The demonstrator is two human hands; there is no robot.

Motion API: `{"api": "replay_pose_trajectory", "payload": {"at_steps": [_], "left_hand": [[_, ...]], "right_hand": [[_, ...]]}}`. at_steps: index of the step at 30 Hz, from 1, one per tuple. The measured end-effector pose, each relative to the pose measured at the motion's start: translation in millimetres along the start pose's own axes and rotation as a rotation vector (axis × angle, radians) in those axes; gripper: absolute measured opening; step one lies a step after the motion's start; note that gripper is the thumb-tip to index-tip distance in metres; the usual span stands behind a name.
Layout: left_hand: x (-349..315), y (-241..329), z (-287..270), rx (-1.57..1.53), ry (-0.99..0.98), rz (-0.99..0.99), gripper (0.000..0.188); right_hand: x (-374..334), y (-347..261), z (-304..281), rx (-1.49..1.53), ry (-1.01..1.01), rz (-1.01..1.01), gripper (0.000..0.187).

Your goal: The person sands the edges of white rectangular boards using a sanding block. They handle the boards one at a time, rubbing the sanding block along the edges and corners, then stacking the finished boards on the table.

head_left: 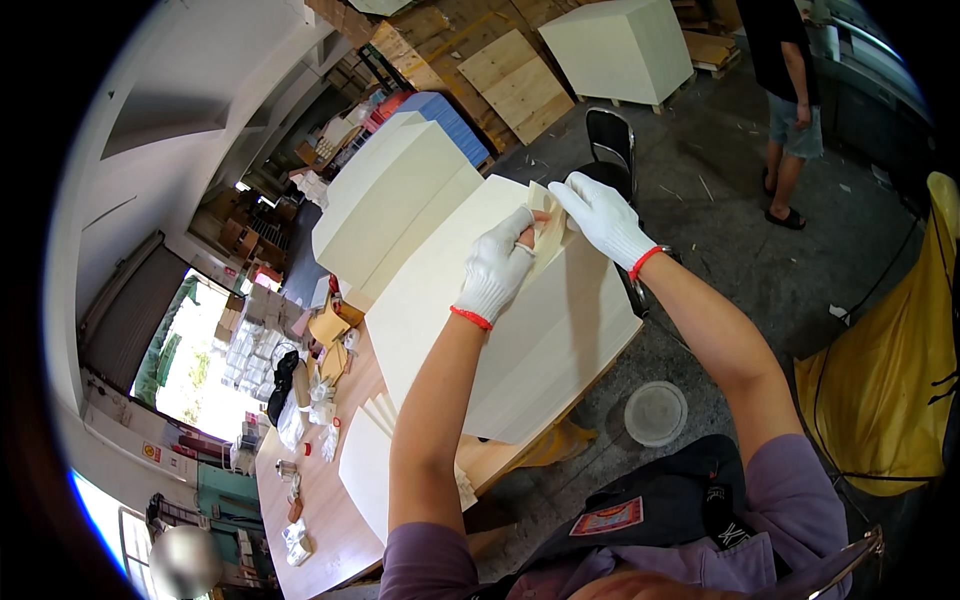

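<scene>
A tall stack of cream paper sheets [530, 365] stands on the table in front of me. My left hand [496, 268], in a white knit glove with a red cuff and some fingertips bare, grips the lifted sheet edges [546, 245] at the stack's far right corner. Just right of it, my right hand [604, 222], in a matching glove, pinches the same sheets near their corner. The lifted sheets bend and fan apart between the two hands. How many are held cannot be made out.
Another cream stack [395, 195] rises behind. Nearer, smaller paper piles [365, 460] and odds and ends lie on the wooden table [285, 515]. A black chair [610, 135] stands beyond the stack, a round pale lid [656, 413] lies on the floor, and a person [785, 90] stands far right.
</scene>
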State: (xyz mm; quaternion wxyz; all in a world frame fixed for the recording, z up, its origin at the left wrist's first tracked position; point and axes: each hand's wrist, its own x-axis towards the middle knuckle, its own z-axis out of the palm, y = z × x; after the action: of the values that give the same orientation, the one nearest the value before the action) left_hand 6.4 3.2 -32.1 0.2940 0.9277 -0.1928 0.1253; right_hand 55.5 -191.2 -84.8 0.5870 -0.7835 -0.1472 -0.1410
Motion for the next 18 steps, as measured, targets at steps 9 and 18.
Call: {"api": "replay_pose_trajectory", "payload": {"at_steps": [9,18], "left_hand": [[-1.9,12.5,-3.5,0.035,-0.055,-0.094,0.037],[-0.1,10.4,-2.7,0.015,-0.070,-0.101,0.037]], "right_hand": [[1.1,5.3,3.3,0.055,0.010,-0.001,0.055],[1.8,8.9,3.4,0.075,0.014,0.005,0.055]]}}
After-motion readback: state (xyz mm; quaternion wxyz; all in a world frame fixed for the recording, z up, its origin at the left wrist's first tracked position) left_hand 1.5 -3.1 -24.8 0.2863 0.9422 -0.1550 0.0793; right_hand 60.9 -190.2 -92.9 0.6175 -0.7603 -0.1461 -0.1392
